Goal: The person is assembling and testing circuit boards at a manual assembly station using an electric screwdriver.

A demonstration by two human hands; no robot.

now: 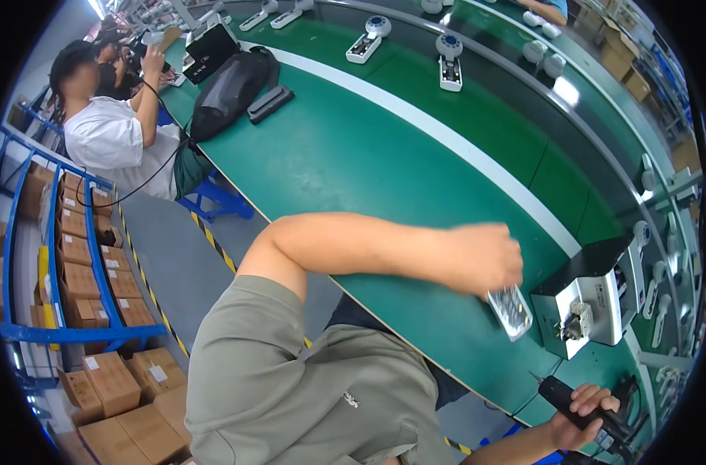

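My left hand (pixel 483 258) reaches across my body over the green table (pixel 353 155) and grips a small clear plastic bag of tiny parts (pixel 510 311), which hangs just left of a white and black box-shaped machine (pixel 593 298). My right hand (pixel 581 415) is at the lower right edge, closed around the black handle of an electric screwdriver (pixel 574 403) with its tip pointing up and left.
White devices with round heads (pixel 448 62) stand in rows along the conveyor at the back. A black bag (pixel 229 89) lies at the table's far left end, where a person in a white shirt (pixel 108 139) sits. Blue shelves with cardboard boxes (pixel 81 263) line the left.
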